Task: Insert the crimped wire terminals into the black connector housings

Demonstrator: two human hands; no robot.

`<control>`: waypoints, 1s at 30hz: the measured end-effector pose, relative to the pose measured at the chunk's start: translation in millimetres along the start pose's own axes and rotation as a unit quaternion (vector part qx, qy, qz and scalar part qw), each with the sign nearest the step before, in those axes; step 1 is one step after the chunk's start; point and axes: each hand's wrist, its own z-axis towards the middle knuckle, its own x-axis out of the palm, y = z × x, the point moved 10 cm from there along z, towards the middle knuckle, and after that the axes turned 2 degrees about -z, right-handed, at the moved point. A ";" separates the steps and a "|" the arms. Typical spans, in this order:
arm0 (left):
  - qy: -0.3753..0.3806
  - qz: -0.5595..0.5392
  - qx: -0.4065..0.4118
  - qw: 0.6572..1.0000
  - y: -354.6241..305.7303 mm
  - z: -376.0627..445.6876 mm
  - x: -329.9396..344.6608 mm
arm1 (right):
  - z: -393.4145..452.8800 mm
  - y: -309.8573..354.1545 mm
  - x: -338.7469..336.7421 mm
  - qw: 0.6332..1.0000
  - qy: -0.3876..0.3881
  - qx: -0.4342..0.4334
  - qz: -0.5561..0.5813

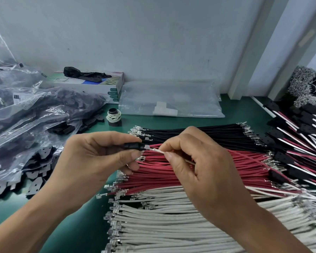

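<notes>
My left hand [100,154] grips a black connector housing [132,146] between thumb and fingers, above the wire piles. My right hand [195,161] pinches a white wire [158,150] near its end. The wire's metal crimped terminal [147,147] sits at the mouth of the housing. Below the hands lie bundled wires with crimped ends: black wires [199,132] at the back, red wires [162,172] in the middle, white wires [162,221] nearest me.
Clear bags of black housings [35,115] and loose housings [35,178] lie at left on the green table [80,225]. A box [91,86], a spool [114,116] and a flat plastic bag [170,99] sit at the back. Assembled harnesses [299,139] pile at right.
</notes>
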 end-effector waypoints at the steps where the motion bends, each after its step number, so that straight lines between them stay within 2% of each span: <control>1: 0.002 0.000 0.001 1.000 -0.4 0.2 0.1 | 0.5 0.1 -1.7 1.000 -0.012 -0.003 0.000; 10: 0.003 0.001 -0.014 1.000 -1.7 -1.5 3.6 | -1.1 15.8 -6.7 0.992 -0.062 -0.085 -0.068; 18: 0.021 -0.011 -0.024 0.999 -4.2 -3.5 8.8 | -4.2 28.8 -7.2 0.972 -0.103 -0.140 -0.159; 23: 0.022 -0.026 -0.042 0.999 -0.9 -2.1 6.7 | -6.8 36.4 -14.3 0.957 -0.136 -0.182 -0.179; 27: 0.032 -0.019 -0.040 0.999 0.0 -2.4 7.5 | -6.7 33.0 -7.9 0.970 -0.122 -0.163 -0.133; 30: 0.051 -0.024 -0.030 0.998 -1.0 -2.3 9.5 | -3.5 5.6 -5.2 0.995 -0.083 -0.049 0.040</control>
